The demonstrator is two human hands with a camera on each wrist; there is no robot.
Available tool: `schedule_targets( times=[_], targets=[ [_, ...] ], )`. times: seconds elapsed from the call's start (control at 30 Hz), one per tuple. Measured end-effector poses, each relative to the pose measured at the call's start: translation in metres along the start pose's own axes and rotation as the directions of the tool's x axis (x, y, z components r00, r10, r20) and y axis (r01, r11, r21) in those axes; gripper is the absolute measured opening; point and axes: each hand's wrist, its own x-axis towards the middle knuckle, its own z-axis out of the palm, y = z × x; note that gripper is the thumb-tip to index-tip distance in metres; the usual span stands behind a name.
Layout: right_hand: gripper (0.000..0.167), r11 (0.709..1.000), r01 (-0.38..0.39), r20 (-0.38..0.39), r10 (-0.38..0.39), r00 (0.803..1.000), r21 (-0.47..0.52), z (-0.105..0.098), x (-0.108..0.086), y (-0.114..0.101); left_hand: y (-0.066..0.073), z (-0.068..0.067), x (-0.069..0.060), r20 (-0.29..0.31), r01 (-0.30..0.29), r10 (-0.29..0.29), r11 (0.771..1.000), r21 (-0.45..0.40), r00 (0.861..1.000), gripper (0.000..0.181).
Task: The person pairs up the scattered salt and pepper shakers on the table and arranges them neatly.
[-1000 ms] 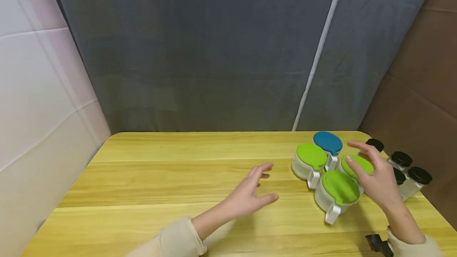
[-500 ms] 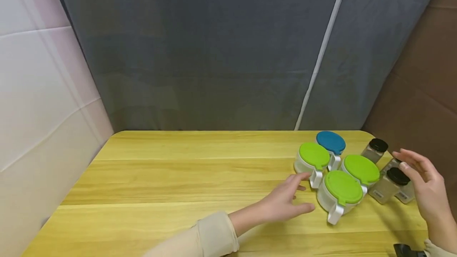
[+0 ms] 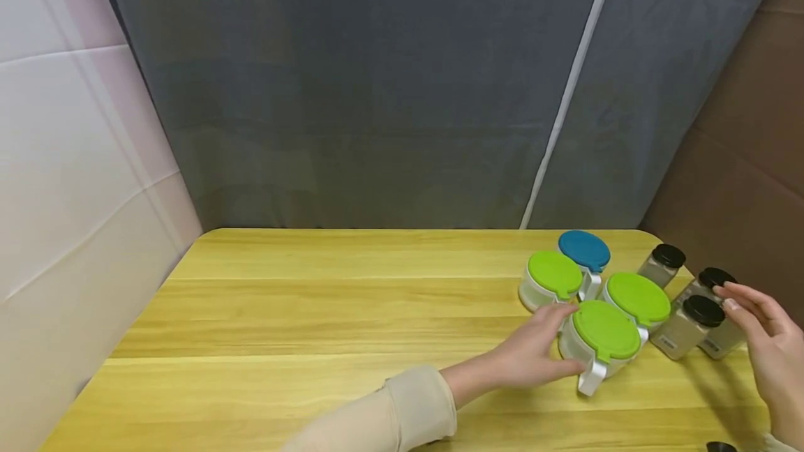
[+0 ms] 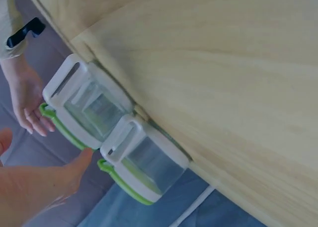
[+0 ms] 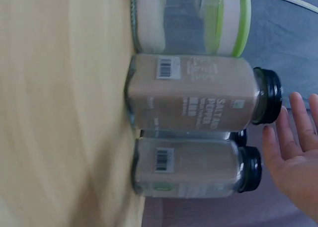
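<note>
My left hand [image 3: 534, 351] is at the nearest green-lidded seasoning jar [image 3: 606, 330], thumb by its white handle and fingers along its left side; contact is unclear. In the left wrist view, the left hand [image 4: 39, 187] has its thumb extended by two clear, green-lidded jars with handles. My right hand [image 3: 775, 347] is at several black-capped spice jars, its fingertips covering one cap. In the right wrist view, the right hand [image 5: 298, 157] has spread fingers beside the caps of a salt and pepper jar [image 5: 194, 93] and another spice jar [image 5: 189, 167]; touch cannot be judged.
Two more green-lidded jars, one left-back [image 3: 555, 272] and one right [image 3: 638, 297], stand close by, with a blue-lidded jar [image 3: 584, 250] behind. A far black-capped jar [image 3: 666, 260] stands near the wooden table's [image 3: 283, 312] right edge. A grey curtain [image 3: 352, 89] hangs behind.
My left hand has moved right to the nearest green-lidded jar. My right hand has moved right, from over the green lids to the black-capped jars. The jars stay in place.
</note>
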Motion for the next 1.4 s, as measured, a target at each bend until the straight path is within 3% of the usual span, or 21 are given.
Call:
schedule_targets(
  times=[0.23, 0.37, 0.47, 0.6, 0.63, 0.77, 0.9, 1.0, 1.27, 1.4],
  targets=[
    [0.039, 0.993, -0.084, 0.043, 0.081, 0.996, 0.088, 0.014, -0.013, -0.038, -0.004, 0.014, 0.011, -0.007, 0.019, -0.019, 0.999, 0.036, 1.0, 0.071],
    [0.046, 0.989, -0.145, 0.086, 0.143, 0.986, 0.027, -0.005, -0.008, 0.012, -0.002, 0.02, 0.016, -0.017, 0.034, -0.033, 0.997, 0.072, 0.999, 0.072],
    [0.054, 0.966, -0.202, 0.136, 0.224, 0.965, -0.158, -0.017, -0.007, 0.047, -0.001, 0.025, 0.022, -0.045, 0.051, -0.047, 0.994, 0.092, 0.998, 0.073],
    [0.059, 0.904, -0.244, 0.203, 0.327, 0.923, -0.35, -0.018, -0.01, 0.05, 0.0, 0.03, 0.028, -0.087, 0.077, -0.069, 0.993, 0.088, 0.994, 0.074],
    [0.059, 0.9, -0.251, 0.215, 0.341, 0.915, -0.356, -0.017, -0.01, 0.049, 0.0, 0.032, 0.029, -0.092, 0.08, -0.072, 0.993, 0.091, 0.993, 0.074],
    [0.06, 0.914, -0.251, 0.288, 0.346, 0.893, -0.318, -0.016, -0.01, 0.039, 0.0, 0.034, 0.031, -0.099, 0.082, -0.069, 0.988, 0.128, 0.993, 0.069],
    [0.058, 0.937, -0.228, 0.337, 0.311, 0.888, -0.263, -0.012, -0.011, 0.025, -0.001, 0.034, 0.031, -0.103, 0.09, -0.075, 0.985, 0.147, 0.992, 0.063],
    [0.055, 0.945, -0.216, 0.34, 0.293, 0.894, -0.247, -0.009, -0.012, 0.02, -0.002, 0.034, 0.031, -0.112, 0.098, -0.081, 0.982, 0.16, 0.99, 0.063],
    [0.052, 0.939, -0.248, 0.369, 0.323, 0.871, -0.237, -0.009, -0.013, 0.019, -0.006, 0.037, 0.036, -0.125, 0.102, -0.074, 0.966, 0.239, 0.989, 0.071],
    [0.05, 0.956, -0.259, 0.384, 0.291, 0.876, -0.135, -0.006, -0.014, 0.016, -0.006, 0.038, 0.038, -0.124, 0.104, -0.072, 0.955, 0.276, 0.99, 0.073]
  ],
)
